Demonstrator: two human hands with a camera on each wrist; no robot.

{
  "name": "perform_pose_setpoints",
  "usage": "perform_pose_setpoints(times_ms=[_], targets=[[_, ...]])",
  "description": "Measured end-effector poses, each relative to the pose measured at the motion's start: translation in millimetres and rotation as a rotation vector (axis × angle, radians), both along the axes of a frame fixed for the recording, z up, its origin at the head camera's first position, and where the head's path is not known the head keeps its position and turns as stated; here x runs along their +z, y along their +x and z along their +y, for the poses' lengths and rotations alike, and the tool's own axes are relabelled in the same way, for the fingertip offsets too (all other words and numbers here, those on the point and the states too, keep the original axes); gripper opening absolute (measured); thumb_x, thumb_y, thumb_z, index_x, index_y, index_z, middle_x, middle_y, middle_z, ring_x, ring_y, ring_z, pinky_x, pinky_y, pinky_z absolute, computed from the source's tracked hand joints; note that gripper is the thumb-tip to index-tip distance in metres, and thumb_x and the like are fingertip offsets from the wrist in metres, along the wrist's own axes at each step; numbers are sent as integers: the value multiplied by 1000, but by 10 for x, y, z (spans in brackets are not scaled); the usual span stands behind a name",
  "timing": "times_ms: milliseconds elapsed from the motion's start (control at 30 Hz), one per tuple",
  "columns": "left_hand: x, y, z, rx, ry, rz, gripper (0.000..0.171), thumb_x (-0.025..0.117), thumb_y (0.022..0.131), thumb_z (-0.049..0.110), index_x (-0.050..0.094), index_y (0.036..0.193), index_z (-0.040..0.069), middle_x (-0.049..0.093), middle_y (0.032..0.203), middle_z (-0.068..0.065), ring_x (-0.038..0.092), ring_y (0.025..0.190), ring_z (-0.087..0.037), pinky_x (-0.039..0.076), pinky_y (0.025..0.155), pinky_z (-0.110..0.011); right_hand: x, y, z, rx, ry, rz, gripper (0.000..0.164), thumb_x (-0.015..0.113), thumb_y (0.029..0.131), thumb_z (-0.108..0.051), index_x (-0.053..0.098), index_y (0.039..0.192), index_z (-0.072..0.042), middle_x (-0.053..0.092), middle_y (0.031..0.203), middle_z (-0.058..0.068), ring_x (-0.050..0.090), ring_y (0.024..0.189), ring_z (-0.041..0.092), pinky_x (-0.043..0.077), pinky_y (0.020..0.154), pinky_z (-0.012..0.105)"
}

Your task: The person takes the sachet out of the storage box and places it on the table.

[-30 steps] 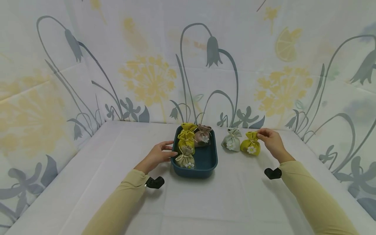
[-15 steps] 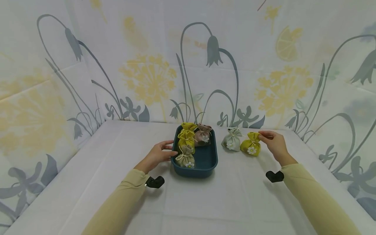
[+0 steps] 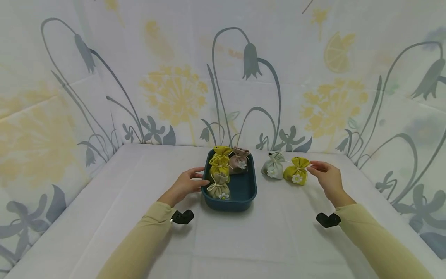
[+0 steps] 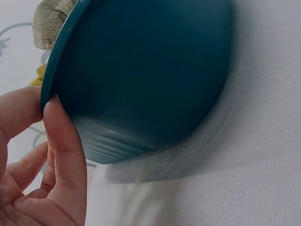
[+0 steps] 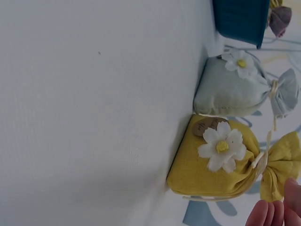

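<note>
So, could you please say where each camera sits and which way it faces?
Head: head-worn, facing forward and down at the table; left hand, right hand and sleeves show.
Left wrist: on that wrist, facing the blue bin from outside; left hand shows.
Right wrist: on that wrist, facing the yellow bag and pale bag; fingertips show.
Head and right wrist views share these bags.

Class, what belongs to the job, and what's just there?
Likely job:
Rectangular blue plastic bin
Inside: two yellow cloth pouches, brown cloth pouch, beige cloth pouch
Outside: yellow cloth pouch, grey-green cloth pouch

Surroundings:
White tablecloth
Floral cloth backdrop
Black wrist devices
</note>
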State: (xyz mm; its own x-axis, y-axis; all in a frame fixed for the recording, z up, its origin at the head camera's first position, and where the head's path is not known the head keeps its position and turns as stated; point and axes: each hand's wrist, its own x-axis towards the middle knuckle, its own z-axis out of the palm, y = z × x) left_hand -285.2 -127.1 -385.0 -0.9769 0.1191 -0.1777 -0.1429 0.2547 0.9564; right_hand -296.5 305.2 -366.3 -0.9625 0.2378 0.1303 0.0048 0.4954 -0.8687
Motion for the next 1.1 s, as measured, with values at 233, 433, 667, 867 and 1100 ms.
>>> perform_pose_setpoints(times_ms=[233, 433, 667, 867, 1100], targets=[[8, 0, -3, -5, 0, 3, 62, 71, 84, 13, 44, 139, 15, 48, 127, -16, 58, 99, -24, 52, 79, -33, -7, 95, -87, 29, -85, 8, 47, 64, 90, -22, 52, 127, 4, 57, 90, -9, 52, 82, 0, 44, 77, 15], [6, -6, 6, -14, 13, 5, 62, 70, 84, 13, 42, 140, 15, 47, 127, -17, 58, 100, -25, 52, 80, -34, 13, 161, -182, 74, -151, 57, 47, 66, 88, -18, 52, 124, 9, 60, 85, -11, 53, 80, -2, 44, 73, 10], [23, 17, -14, -17, 7, 14, 62, 70, 84, 13, 43, 140, 14, 47, 126, -17, 58, 98, -24, 52, 79, -33, 22, 232, -341, 161, -220, 30, 50, 66, 89, -18, 49, 126, 10, 59, 87, -15, 54, 84, -2, 44, 76, 10], [-15, -14, -14, -14, 4, 14, 61, 70, 84, 13, 43, 139, 15, 48, 126, -16, 58, 98, -23, 52, 79, -33, -12, 250, -456, 198, -263, 34, 48, 66, 88, -13, 49, 124, 14, 61, 86, -8, 56, 82, 0, 45, 75, 11], [-22, -4, -8, -13, 9, 13, 61, 71, 84, 12, 44, 139, 15, 48, 125, -16, 59, 98, -23, 52, 79, -33, -28, 243, -561, 242, -280, 54, 45, 65, 88, -7, 49, 123, 16, 64, 89, -6, 56, 82, -1, 46, 73, 13]])
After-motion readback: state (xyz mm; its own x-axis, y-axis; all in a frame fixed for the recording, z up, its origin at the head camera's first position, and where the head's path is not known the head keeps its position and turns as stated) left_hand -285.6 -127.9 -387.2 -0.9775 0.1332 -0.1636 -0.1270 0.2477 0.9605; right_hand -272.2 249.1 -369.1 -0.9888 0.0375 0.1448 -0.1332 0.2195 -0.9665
